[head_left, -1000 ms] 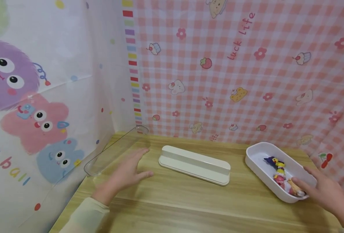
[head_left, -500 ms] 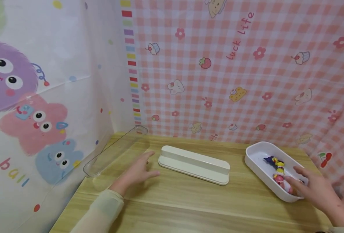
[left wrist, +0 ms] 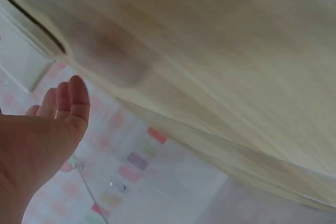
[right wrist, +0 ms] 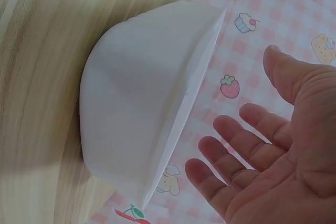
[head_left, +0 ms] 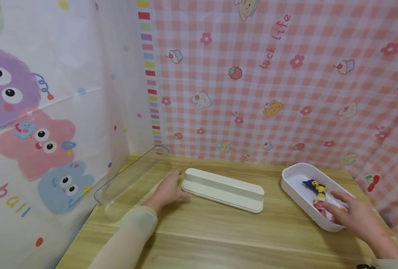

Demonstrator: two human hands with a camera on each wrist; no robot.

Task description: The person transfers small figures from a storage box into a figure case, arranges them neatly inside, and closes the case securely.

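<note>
Pink checked cloth (head_left: 286, 93) with small cakes and strawberries is hanging behind a wooden table (head_left: 219, 239), and a white sheet (head_left: 44, 123) printed with fuzzy cartoon creatures is covering the left wall.

At the table's left edge, a clear plastic tray (head_left: 131, 173) is lying along the sheet, running toward the back left corner. Near the middle of the table, toward the back edge, a long white lid (head_left: 223, 189) is lying flat.

The person's left hand (head_left: 168, 189) is resting on the table just beside the lid's left end, fingers straight and loosely together, the fingertips touching or nearly touching the lid; which of the two cannot be told from here. The left wrist view is blurred and is showing only the palm (left wrist: 37, 145) with the fingers side by side.

Toward the back right corner, a white dish (head_left: 303, 194) is sitting with a few small colourful toys (head_left: 318, 192) inside it. The right hand (head_left: 352, 218) is reaching over the dish's near rim, fingers straight and slightly spread, fingertips lying over the toys without gripping any. In the right wrist view the open palm (right wrist: 283, 150) is hovering just beside the dish's outer wall (right wrist: 136, 108).
</note>
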